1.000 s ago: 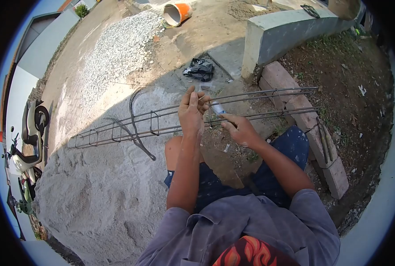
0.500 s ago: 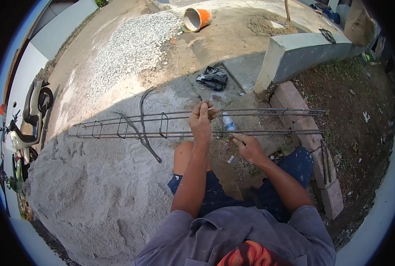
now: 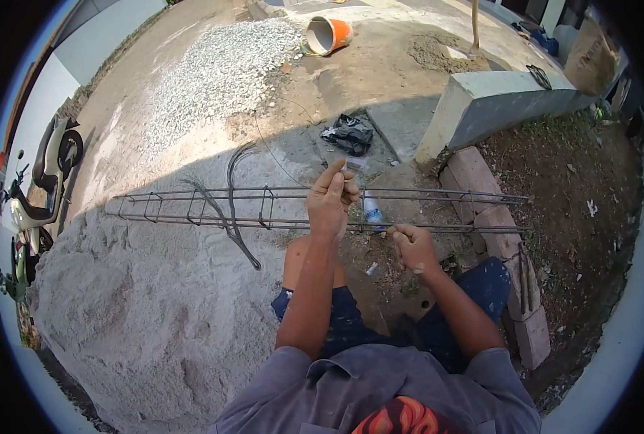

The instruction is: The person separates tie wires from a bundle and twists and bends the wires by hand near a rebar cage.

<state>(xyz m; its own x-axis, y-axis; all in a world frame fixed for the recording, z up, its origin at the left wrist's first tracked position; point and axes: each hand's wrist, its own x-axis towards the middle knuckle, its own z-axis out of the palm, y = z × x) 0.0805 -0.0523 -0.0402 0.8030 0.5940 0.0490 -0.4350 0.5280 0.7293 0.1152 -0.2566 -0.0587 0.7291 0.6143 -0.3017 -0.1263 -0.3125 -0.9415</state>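
Note:
My left hand [image 3: 330, 199] is raised over the upper bars of a long rebar cage [image 3: 409, 195], fingers pinched together. A thin tie wire [image 3: 270, 148] curves away from it toward the gravel. Just below the lower bars, my right hand [image 3: 414, 247] is closed with its fingertips near the bar; what it grips is hidden. Square stirrups [image 3: 266, 207] cross the cage at intervals. Draped over its left part is a bundle of tie wire [image 3: 234, 210]. Between my hands, a blue-and-white bottle [image 3: 372, 210] lies beneath the bars.
A large sand heap [image 3: 141, 311] supports the cage's left end; concrete blocks [image 3: 497, 226] lie under its right. Beyond are a black plastic bag [image 3: 348, 135], a gravel pile [image 3: 221, 72], an orange bucket [image 3: 341, 34] and a low wall [image 3: 510, 90]. Motorbikes [image 3: 47, 170] stand left.
The tie wire has swung from pointing left to curving up and away. My right hand has shifted slightly right and its fingers have curled more. My left hand stays over the upper bars.

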